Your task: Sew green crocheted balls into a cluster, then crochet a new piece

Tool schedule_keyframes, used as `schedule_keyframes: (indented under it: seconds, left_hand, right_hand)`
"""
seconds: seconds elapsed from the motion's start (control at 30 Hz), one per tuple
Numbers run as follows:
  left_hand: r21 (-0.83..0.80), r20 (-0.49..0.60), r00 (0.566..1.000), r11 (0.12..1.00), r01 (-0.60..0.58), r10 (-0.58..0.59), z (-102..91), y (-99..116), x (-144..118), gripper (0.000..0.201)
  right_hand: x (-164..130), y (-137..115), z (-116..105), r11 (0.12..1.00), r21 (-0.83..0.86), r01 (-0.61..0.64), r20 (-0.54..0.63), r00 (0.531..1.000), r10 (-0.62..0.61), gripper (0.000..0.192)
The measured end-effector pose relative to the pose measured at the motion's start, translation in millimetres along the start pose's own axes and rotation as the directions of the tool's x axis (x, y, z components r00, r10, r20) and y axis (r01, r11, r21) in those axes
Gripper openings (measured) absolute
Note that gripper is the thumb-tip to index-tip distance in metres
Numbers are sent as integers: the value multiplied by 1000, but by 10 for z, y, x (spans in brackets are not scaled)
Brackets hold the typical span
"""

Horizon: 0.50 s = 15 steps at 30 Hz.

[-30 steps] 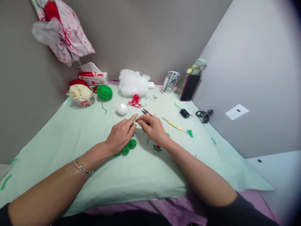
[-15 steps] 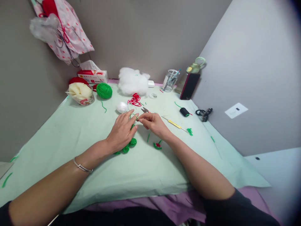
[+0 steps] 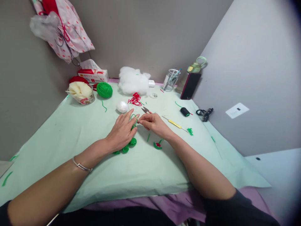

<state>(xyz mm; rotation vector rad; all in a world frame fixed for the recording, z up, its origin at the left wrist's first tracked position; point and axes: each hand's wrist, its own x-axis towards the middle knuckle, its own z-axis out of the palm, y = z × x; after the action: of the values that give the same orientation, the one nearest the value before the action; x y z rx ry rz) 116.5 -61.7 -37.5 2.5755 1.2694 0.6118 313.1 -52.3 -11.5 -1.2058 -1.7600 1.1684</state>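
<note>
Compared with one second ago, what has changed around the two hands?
The left hand has flattened, fingers stretched toward the right hand, and the green yarn loop between them sits lower. Both hands keep pinching that yarn. The green crocheted pieces, scissors and yellow crochet hook did not move.

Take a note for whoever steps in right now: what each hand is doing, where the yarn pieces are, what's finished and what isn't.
Left hand: fingers on a green yarn strand, palm over the green crochet pieces.
Right hand: pinching the same strand's other end.
On the cloth: snips just beyond the hands, yellow-handled hook to the right, green yarn ball far left.
Done: several green rounds, one green-and-red piece.
Left: the strand is still uncut, between the fingers.
</note>
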Motion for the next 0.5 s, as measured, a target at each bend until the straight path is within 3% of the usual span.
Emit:
schedule_keyframes:
  seconds: [0.5]
  left_hand:
    - [-2, 47, 999, 1000, 10, -10, -28, 22, -5, 52]
  right_hand:
    - [20, 49, -35, 990, 130, -57, 45, 998, 51, 24]
